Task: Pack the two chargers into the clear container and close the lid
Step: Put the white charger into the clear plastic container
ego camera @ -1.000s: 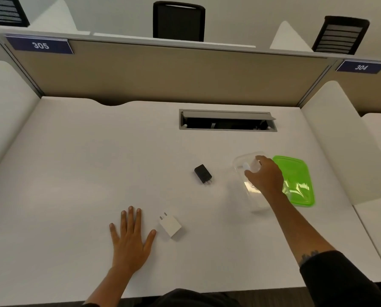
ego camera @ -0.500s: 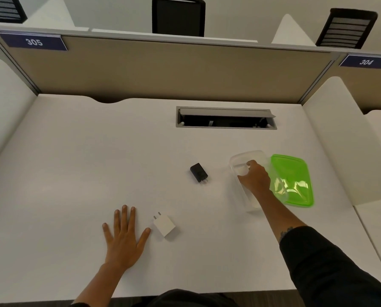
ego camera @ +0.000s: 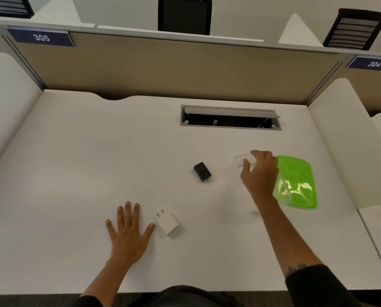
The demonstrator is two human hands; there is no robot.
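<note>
I see the black charger [ego camera: 202,171] lying flat mid-desk, prongs toward me. The white charger [ego camera: 167,223] lies nearer, to its left, prongs pointing away. The clear container [ego camera: 240,161] sits open to the right of the black one, largely hidden, its far rim showing. The green lid [ego camera: 298,180] lies flat just beside it on the right.
</note>
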